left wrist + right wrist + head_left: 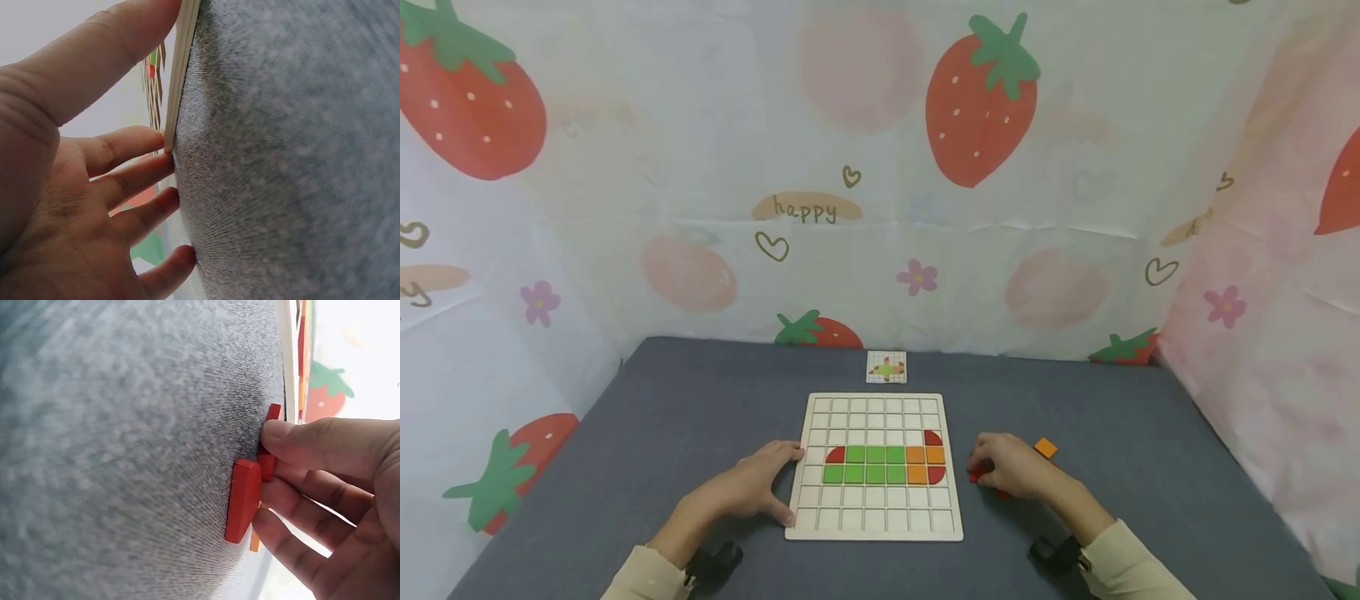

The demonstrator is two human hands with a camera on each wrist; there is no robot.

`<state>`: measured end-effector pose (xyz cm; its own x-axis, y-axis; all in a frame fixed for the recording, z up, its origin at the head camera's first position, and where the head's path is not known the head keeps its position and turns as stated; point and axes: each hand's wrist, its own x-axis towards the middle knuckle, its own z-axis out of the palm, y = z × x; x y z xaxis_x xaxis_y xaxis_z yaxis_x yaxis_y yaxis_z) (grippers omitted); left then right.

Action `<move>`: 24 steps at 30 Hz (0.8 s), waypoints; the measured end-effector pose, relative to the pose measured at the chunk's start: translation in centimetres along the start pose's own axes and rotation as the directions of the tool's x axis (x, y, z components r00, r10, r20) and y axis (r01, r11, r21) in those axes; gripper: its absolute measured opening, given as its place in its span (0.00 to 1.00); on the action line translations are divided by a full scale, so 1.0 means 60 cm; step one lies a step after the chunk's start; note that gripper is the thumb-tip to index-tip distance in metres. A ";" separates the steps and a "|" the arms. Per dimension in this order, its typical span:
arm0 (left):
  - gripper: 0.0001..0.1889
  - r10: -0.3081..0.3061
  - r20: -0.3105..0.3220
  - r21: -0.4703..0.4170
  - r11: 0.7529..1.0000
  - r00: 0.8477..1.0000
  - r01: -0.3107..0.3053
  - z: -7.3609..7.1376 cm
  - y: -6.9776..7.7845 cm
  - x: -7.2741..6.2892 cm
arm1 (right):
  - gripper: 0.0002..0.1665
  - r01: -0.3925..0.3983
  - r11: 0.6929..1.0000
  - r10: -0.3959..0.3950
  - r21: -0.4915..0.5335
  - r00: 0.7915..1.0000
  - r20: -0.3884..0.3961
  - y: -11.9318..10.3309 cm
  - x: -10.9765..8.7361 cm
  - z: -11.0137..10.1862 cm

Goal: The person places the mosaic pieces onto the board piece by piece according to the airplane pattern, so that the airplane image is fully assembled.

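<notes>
A pale wooden grid board (875,523) lies on the table, with two rows of green squares (876,464), orange squares (917,474) at their right end and red quarter-round pieces (936,475) at the corners. My left hand (741,485) rests at the board's left edge, thumb near the front corner and fingers spread further up. To the right of the board, my right hand (1011,463) pinches a red piece (274,412) low over the cloth, the thumb on its near side. Another red piece (244,501) lies beside the fingertips. Part of the pinched piece is hidden by the thumb.
A small pattern card (887,367) lies beyond the board's far edge. One loose orange square (1046,448) sits behind my right hand. Dark grey cloth (700,392) covers the table, and a strawberry-print curtain (880,292) hangs along its back and sides.
</notes>
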<state>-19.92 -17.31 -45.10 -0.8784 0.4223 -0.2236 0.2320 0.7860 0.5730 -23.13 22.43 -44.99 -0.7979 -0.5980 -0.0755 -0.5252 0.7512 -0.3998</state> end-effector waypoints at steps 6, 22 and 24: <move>0.47 0.009 0.005 -0.007 1.000 1.000 -0.009 0.003 0.000 -0.002 | 0.08 -0.015 1.000 0.015 0.013 1.000 0.001 -0.001 0.001 0.001; 0.47 -0.001 0.004 0.006 1.000 1.000 0.001 -0.001 0.001 -0.005 | 0.09 0.114 0.992 -0.107 0.058 0.989 -0.106 -0.045 0.033 0.002; 0.47 -0.002 0.002 0.008 1.000 1.000 0.002 0.000 0.000 -0.004 | 0.09 0.121 0.991 -0.114 0.061 0.987 -0.109 -0.053 0.041 0.004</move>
<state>-19.73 -17.42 -45.04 -0.8783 0.4213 -0.2260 0.2337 0.7907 0.5659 -23.35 18.49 -44.10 -0.7602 -0.6457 0.0712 -0.5991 0.6545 -0.4611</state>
